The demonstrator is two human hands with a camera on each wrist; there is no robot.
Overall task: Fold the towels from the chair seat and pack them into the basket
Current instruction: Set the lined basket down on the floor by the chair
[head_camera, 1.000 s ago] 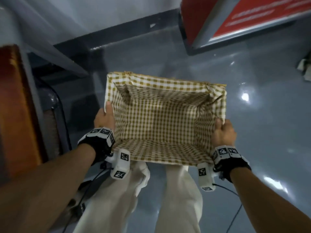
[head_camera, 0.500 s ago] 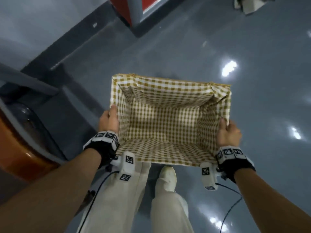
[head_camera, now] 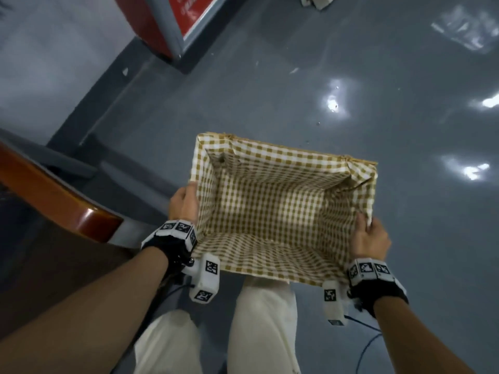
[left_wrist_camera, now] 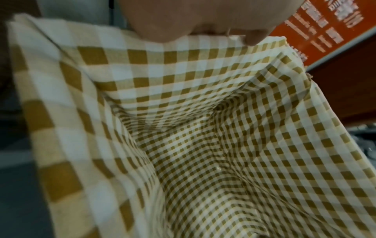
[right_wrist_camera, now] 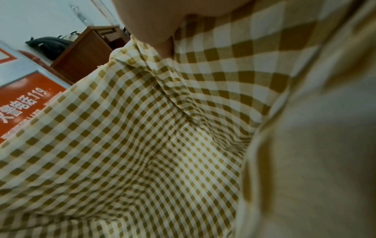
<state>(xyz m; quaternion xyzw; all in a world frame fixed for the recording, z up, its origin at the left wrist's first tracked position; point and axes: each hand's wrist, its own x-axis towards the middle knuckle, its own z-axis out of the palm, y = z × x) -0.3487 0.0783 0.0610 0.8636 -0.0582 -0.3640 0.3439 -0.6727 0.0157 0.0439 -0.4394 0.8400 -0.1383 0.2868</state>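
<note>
I carry a rectangular basket [head_camera: 283, 155] lined with yellow-and-white checked cloth, held off the floor in front of my legs. Its inside holds nothing. My left hand [head_camera: 183, 203] grips the left rim, thumb over the edge, and my right hand [head_camera: 370, 238] grips the right rim near the front corner. The left wrist view shows the thumb of my left hand [left_wrist_camera: 183, 21] on the checked lining [left_wrist_camera: 183, 128]. In the right wrist view my right hand [right_wrist_camera: 162, 24] presses the lining [right_wrist_camera: 142, 128] at the rim. No towels or chair seat are in view.
A glossy grey floor [head_camera: 351, 63] spreads ahead and to the right. A red-brown wooden furniture edge [head_camera: 62, 201] juts in at the left, close to my left arm. A red sign stand [head_camera: 167, 20] stands at the back by the wall. A cable [head_camera: 364, 344] trails near my right wrist.
Both hands kept their grip while I walked on with the basket. The view swung right: the red stand shifted to the upper left and the wooden edge came closer at the left.
</note>
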